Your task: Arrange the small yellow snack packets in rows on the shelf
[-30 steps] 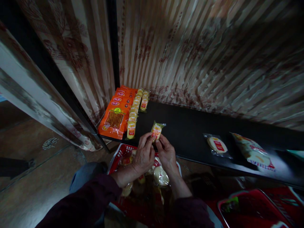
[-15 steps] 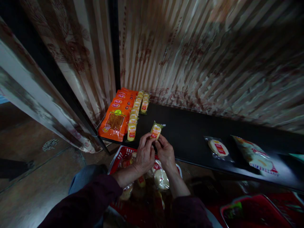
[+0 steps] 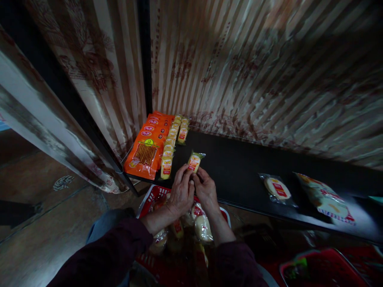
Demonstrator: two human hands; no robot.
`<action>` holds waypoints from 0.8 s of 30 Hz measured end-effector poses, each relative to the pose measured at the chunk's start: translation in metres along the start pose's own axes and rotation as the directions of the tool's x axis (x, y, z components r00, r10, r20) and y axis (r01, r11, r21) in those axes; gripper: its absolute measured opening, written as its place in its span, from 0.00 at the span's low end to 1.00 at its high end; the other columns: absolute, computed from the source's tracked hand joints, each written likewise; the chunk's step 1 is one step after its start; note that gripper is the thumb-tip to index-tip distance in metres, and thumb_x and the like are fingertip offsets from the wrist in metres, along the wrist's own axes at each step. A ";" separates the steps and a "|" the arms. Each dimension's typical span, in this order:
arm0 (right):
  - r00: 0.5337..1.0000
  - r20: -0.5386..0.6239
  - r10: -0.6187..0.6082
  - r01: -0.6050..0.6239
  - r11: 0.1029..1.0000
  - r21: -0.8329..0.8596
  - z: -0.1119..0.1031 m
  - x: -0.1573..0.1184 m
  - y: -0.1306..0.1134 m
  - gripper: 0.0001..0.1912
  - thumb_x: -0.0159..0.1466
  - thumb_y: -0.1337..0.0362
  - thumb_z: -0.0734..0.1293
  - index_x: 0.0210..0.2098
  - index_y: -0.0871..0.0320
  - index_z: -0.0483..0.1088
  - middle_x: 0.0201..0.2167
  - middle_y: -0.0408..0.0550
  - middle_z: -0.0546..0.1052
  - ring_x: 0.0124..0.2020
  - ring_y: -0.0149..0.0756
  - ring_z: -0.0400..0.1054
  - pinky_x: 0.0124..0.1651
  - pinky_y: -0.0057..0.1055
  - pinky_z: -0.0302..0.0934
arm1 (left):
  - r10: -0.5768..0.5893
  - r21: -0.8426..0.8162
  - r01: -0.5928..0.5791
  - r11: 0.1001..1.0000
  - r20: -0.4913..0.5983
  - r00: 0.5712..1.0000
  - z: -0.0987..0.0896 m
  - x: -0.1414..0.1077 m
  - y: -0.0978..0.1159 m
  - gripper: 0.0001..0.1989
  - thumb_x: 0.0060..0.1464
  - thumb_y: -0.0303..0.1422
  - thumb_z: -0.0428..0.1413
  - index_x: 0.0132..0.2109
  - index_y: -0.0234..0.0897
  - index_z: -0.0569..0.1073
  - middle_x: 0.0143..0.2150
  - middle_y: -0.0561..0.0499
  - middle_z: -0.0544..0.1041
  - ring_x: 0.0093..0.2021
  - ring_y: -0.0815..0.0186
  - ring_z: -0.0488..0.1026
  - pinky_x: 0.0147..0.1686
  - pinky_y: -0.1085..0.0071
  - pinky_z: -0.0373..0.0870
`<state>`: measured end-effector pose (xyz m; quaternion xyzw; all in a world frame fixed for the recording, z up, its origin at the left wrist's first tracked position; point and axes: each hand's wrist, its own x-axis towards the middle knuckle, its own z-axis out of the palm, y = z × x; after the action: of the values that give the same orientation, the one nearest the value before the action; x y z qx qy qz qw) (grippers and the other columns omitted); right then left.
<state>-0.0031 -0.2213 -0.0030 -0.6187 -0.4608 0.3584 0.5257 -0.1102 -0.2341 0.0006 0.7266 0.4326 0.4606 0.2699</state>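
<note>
Between the fingertips of both hands is a small yellow snack packet [image 3: 194,161] with a red label, held upright above the front edge of the black shelf [image 3: 233,159]. My left hand [image 3: 181,191] pinches its lower left side, and my right hand [image 3: 206,189] grips its lower right side. To the left, a long row of similar yellow packets [image 3: 166,165] stands beside overlapping orange snack bags [image 3: 143,153]. A shorter row [image 3: 182,134] lies to the right of the long one, further back.
Below my hands, a red basket [image 3: 149,195] holds several wrapped round snacks [image 3: 203,228]. A wrapped round cake [image 3: 278,188] and a larger bag [image 3: 326,199] lie on the shelf's right part. Another red basket [image 3: 335,263] is at lower right. Curtains [image 3: 239,71] hang behind.
Both hands have shifted very slightly, carrying the yellow packet a little to the left. The view has also moved slightly.
</note>
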 end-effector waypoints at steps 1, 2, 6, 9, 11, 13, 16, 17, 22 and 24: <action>1.000 0.000 -0.005 0.005 1.000 -0.003 0.001 0.002 0.000 0.23 0.57 0.58 0.63 0.50 0.59 0.70 0.49 0.53 0.77 0.50 0.43 0.71 0.57 0.43 0.60 | -0.002 0.007 0.002 1.000 -0.004 1.000 0.000 0.001 -0.001 0.20 0.62 0.28 0.41 0.58 0.30 0.62 0.62 0.37 0.60 0.64 0.59 0.58 0.64 0.54 0.58; 1.000 -0.002 -0.010 0.010 1.000 -0.006 0.003 0.004 0.000 0.23 0.57 0.58 0.64 0.50 0.59 0.70 0.48 0.53 0.77 0.49 0.43 0.71 0.57 0.43 0.60 | -0.005 0.019 0.005 1.000 -0.008 1.000 -0.001 0.003 -0.002 0.20 0.62 0.29 0.41 0.58 0.30 0.62 0.62 0.37 0.61 0.64 0.59 0.58 0.64 0.54 0.57; 0.999 -0.034 -0.030 0.029 0.999 -0.017 0.009 0.013 -0.001 0.21 0.57 0.58 0.64 0.48 0.59 0.72 0.45 0.53 0.78 0.46 0.42 0.72 0.56 0.43 0.61 | -0.013 0.084 0.015 0.996 -0.023 1.000 -0.001 0.009 -0.008 0.20 0.62 0.31 0.41 0.59 0.31 0.63 0.62 0.38 0.63 0.64 0.58 0.58 0.64 0.52 0.57; 0.999 -0.032 -0.038 0.038 0.999 -0.006 0.013 0.021 0.000 0.20 0.57 0.59 0.64 0.47 0.58 0.72 0.43 0.52 0.79 0.44 0.41 0.73 0.54 0.41 0.63 | -0.013 0.102 0.017 0.995 -0.039 0.999 0.001 0.016 -0.011 0.20 0.62 0.31 0.41 0.58 0.31 0.64 0.62 0.38 0.64 0.64 0.58 0.58 0.63 0.52 0.57; 0.999 -0.030 -0.037 0.037 0.999 -0.007 0.016 0.027 0.003 0.19 0.57 0.59 0.64 0.47 0.58 0.72 0.43 0.52 0.79 0.42 0.40 0.73 0.53 0.40 0.63 | -0.019 0.091 0.024 0.996 -0.051 0.998 0.003 0.020 -0.012 0.20 0.62 0.31 0.41 0.58 0.29 0.65 0.62 0.36 0.63 0.65 0.58 0.58 0.64 0.53 0.56; 0.999 -0.033 -0.041 0.040 0.999 -0.007 0.017 0.034 0.006 0.20 0.57 0.59 0.64 0.47 0.58 0.72 0.43 0.51 0.79 0.42 0.40 0.73 0.52 0.40 0.64 | -0.035 0.057 0.038 0.998 -0.059 0.998 0.005 0.025 -0.012 0.21 0.62 0.31 0.40 0.58 0.27 0.65 0.63 0.35 0.62 0.65 0.59 0.57 0.65 0.55 0.56; 0.998 -0.030 -0.051 0.051 0.998 0.023 0.017 0.043 0.007 0.20 0.56 0.58 0.65 0.47 0.58 0.73 0.43 0.51 0.79 0.42 0.40 0.73 0.51 0.39 0.64 | -0.056 -0.008 0.056 0.998 -0.046 0.997 0.008 0.031 -0.010 0.22 0.63 0.33 0.39 0.58 0.26 0.65 0.64 0.35 0.60 0.66 0.60 0.56 0.66 0.57 0.54; 0.998 -0.025 -0.051 0.052 0.998 0.041 0.017 0.045 0.007 0.21 0.56 0.58 0.66 0.47 0.58 0.73 0.43 0.51 0.79 0.43 0.41 0.73 0.51 0.40 0.64 | -0.059 -0.023 0.058 0.998 -0.035 0.998 0.009 0.033 -0.010 0.22 0.63 0.34 0.39 0.58 0.26 0.65 0.65 0.35 0.59 0.67 0.59 0.55 0.66 0.56 0.54; 0.999 0.015 -0.049 0.047 0.994 0.098 0.019 0.053 -0.001 0.23 0.56 0.58 0.65 0.50 0.59 0.72 0.47 0.52 0.78 0.46 0.42 0.73 0.54 0.40 0.63 | -0.086 -0.060 0.085 0.995 -0.004 0.996 0.009 0.038 -0.011 0.23 0.64 0.36 0.38 0.59 0.29 0.63 0.68 0.37 0.55 0.69 0.59 0.49 0.67 0.55 0.50; 0.998 0.019 -0.053 0.052 0.996 0.074 0.020 0.057 -0.003 0.24 0.56 0.58 0.65 0.50 0.59 0.72 0.47 0.51 0.78 0.46 0.42 0.73 0.54 0.40 0.63 | -0.099 -0.069 0.099 0.993 0.004 0.995 0.008 0.040 -0.011 0.24 0.64 0.37 0.38 0.61 0.29 0.62 0.68 0.37 0.53 0.70 0.59 0.48 0.68 0.55 0.50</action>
<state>-0.0044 -0.1608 -0.0020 -0.5828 -0.4688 0.3677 0.5526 -0.0995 -0.1939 0.0055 0.6945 0.4520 0.4611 0.3174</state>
